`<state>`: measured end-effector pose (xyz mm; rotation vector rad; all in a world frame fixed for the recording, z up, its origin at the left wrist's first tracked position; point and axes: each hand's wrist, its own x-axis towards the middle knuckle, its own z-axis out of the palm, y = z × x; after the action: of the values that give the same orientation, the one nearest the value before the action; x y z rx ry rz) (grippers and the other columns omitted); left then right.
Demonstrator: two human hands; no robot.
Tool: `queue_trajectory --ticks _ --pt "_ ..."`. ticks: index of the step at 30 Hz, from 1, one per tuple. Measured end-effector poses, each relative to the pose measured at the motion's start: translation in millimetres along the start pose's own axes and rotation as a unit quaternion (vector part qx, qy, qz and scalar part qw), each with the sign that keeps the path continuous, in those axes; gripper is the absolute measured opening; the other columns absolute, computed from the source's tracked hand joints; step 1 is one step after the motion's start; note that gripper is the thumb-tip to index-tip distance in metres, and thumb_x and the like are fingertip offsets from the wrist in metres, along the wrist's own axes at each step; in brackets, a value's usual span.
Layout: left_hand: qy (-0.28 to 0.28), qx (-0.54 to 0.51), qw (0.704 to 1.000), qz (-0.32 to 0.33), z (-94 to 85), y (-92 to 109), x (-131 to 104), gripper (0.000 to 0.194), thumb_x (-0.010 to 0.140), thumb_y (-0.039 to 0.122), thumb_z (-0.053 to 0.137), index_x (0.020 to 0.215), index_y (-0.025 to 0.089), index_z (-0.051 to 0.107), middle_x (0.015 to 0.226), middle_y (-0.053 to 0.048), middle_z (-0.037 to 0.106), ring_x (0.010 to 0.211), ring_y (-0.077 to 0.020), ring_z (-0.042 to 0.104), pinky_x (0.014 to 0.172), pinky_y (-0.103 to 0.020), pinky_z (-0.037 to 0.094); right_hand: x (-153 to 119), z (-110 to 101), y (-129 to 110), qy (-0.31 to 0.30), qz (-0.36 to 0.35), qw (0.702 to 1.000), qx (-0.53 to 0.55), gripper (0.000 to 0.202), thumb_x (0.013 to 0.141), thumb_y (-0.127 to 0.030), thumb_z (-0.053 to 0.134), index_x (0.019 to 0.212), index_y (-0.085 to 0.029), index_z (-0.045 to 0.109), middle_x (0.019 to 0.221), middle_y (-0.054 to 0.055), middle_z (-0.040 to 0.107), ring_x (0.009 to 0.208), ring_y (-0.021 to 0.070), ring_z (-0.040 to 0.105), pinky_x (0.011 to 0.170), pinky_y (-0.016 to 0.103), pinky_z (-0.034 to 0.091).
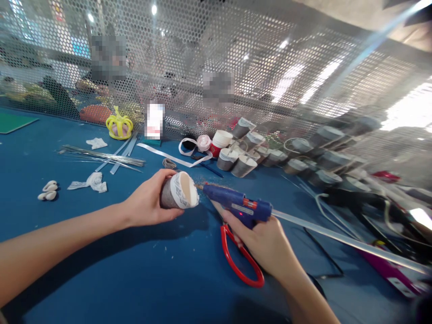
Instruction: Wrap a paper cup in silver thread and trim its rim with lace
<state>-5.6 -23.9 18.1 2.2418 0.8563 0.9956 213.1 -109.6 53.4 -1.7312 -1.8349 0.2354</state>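
In the head view my left hand [148, 200] is wrapped round a small paper cup [172, 191]. Grey material covers the cup's side, a white lace band circles its rim, and its mouth tilts to the right. My right hand [266, 240] grips a blue glue gun [232, 200] with a long clear glue stick coming out of its back. The gun's nozzle tip is close to the cup's rim; whether they touch I cannot tell. Red-handled scissors [243, 265] lie on the table just under my right hand, their blades partly hidden by it.
Several grey-wrapped cups [245, 166] stand and lie along a perforated metal screen [189, 58]. On the blue table [135, 279] are thin wires [104, 155], lace scraps [96, 182], white ribbon [168, 157] and a yellow crown-shaped piece [119, 126]. A purple power strip [388, 270] lies right.
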Motion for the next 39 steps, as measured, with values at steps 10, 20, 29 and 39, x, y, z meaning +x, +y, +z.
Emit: queue_trajectory --ticks 10,20,29,39 --pt "0.014 0.0 1.0 -0.009 -1.8 -0.9 0.6 0.061 0.061 0.033 0.068 0.111 0.019 0.036 0.107 -0.009 0.054 0.094 -0.0227 0.056 0.08 -0.037 0.047 0.2 -4.1 -2.1 -0.017 -0.002 1.0 -0.008 0.028 0.079 -0.034 0.05 0.068 -0.016 0.069 0.035 -0.003 0.045 0.036 0.0113 0.045 0.037 0.02 0.038" --pt "-0.006 -0.014 1.0 -0.006 1.1 2.7 -1.5 0.06 0.061 0.033 0.068 0.111 0.02 0.036 0.108 -0.009 0.055 0.094 -0.0234 0.057 0.081 -0.039 0.047 0.1 -4.6 -2.8 -0.017 -0.005 0.999 -0.035 0.028 0.08 -0.033 0.048 0.076 -0.017 0.071 0.036 -0.002 0.048 0.037 0.0129 0.047 0.039 0.023 0.039" --pt "-0.023 -0.001 1.0 0.008 3.1 2.2 -4.0 0.062 0.062 0.034 0.068 0.112 0.02 0.035 0.109 -0.009 0.054 0.096 -0.0234 0.056 0.081 -0.038 0.047 -1.6 -2.9 18.2 -0.043 -0.089 0.991 -0.094 0.03 0.076 -0.03 0.048 0.09 -0.02 0.072 0.041 -0.002 0.051 0.04 0.0127 0.048 0.044 0.023 0.038" --pt "-0.008 -0.008 1.0 0.001 0.2 1.4 -0.7 0.06 0.061 0.033 0.067 0.111 0.02 0.036 0.109 -0.01 0.054 0.096 -0.0241 0.056 0.082 -0.039 0.047 -2.1 -1.3 7.1 -0.015 -0.009 1.0 -0.009 0.029 0.079 -0.036 0.049 0.075 -0.018 0.071 0.038 -0.002 0.05 0.036 0.0129 0.048 0.038 0.023 0.04"
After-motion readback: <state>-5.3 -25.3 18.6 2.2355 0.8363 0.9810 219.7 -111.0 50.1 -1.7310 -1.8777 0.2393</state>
